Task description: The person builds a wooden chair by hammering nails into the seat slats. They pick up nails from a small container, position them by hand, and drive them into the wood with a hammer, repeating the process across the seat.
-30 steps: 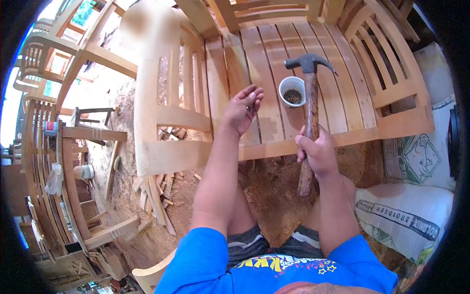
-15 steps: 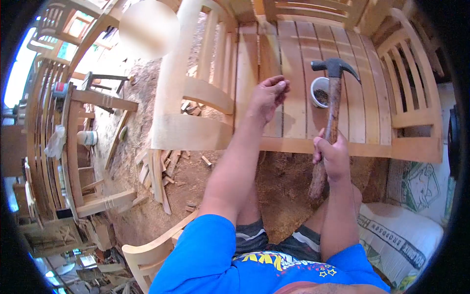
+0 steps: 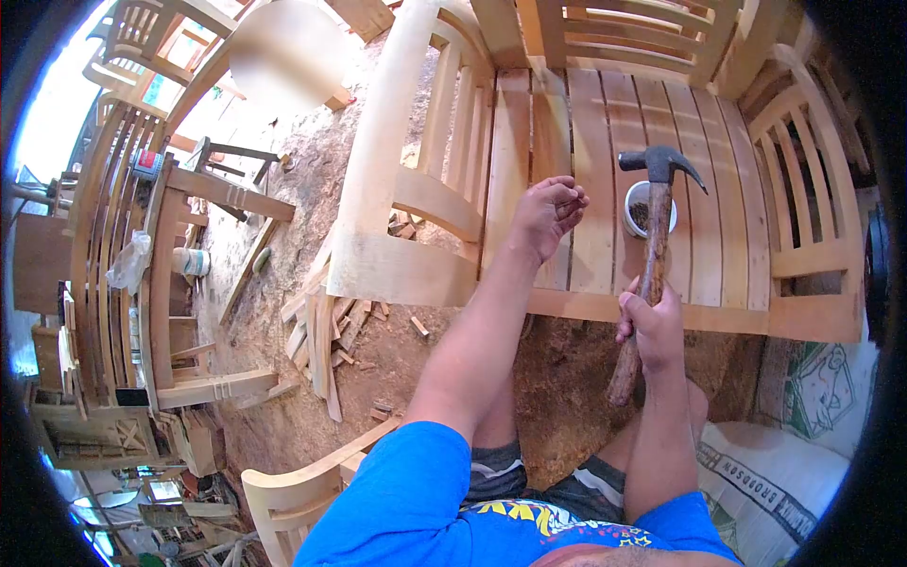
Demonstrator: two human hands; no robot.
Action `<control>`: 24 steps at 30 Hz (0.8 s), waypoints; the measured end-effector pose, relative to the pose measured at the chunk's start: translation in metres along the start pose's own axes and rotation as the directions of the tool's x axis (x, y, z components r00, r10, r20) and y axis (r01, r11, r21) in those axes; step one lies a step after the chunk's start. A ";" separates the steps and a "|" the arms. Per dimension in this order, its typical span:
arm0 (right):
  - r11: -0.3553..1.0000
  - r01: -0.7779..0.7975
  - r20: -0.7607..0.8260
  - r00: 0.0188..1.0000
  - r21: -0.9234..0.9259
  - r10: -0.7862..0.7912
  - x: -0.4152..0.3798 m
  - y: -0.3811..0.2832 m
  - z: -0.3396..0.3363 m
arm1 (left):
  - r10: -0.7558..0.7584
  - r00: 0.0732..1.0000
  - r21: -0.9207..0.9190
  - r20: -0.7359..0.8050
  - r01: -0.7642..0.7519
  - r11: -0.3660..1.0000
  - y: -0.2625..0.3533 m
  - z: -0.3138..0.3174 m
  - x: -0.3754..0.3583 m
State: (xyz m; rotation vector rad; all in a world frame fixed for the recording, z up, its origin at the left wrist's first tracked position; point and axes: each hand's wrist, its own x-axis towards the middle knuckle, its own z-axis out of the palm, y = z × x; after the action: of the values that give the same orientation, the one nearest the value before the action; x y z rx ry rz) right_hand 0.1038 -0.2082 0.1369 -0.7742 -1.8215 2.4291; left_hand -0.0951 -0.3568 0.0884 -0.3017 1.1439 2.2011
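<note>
A claw hammer (image 3: 655, 222) with a dark metal head and worn wooden handle is upright in my right hand (image 3: 652, 321), whose fingers wrap round the handle. Behind the hammer, a white cup (image 3: 639, 210) holding small dark bits stands on the slatted wooden seat (image 3: 590, 236) of a bench. My left hand (image 3: 551, 217) is raised over the seat, left of the cup, with fingers curled and pressed together. Whatever they may hold is too small to make out.
The bench's slatted armrests (image 3: 406, 241) rise at both sides. Wood offcuts (image 3: 345, 340) lie on the dirt floor. Another wooden bench (image 3: 161, 283) stands at the left, a chair (image 3: 283, 501) at the lower left, and printed sacks (image 3: 765, 482) at the lower right.
The whole view has shifted, so the bench, cup and hammer appear lower and further right. Both hands keep nearly the same pose, and the hammer stays in my right hand.
</note>
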 end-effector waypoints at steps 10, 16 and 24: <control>1.000 0.009 0.008 1.000 0.023 -0.009 -0.001 -0.001 0.000 | 0.035 0.968 -0.082 0.250 -0.015 0.996 -0.002 -0.002 0.001; 0.999 -0.004 0.016 1.000 0.033 0.003 -0.001 -0.001 0.003 | -0.058 0.972 -0.212 0.228 0.108 0.971 -0.001 -0.003 0.004; 0.999 -0.032 0.031 0.999 0.018 0.032 -0.002 0.000 0.004 | 0.136 0.990 0.116 -0.039 -0.130 0.985 0.002 -0.013 0.010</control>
State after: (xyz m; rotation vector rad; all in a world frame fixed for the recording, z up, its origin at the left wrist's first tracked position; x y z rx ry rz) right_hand 0.1039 -0.2127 0.1385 -0.7752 -1.8082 2.4872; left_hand -0.1055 -0.3634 0.0771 -0.2356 1.3440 2.2435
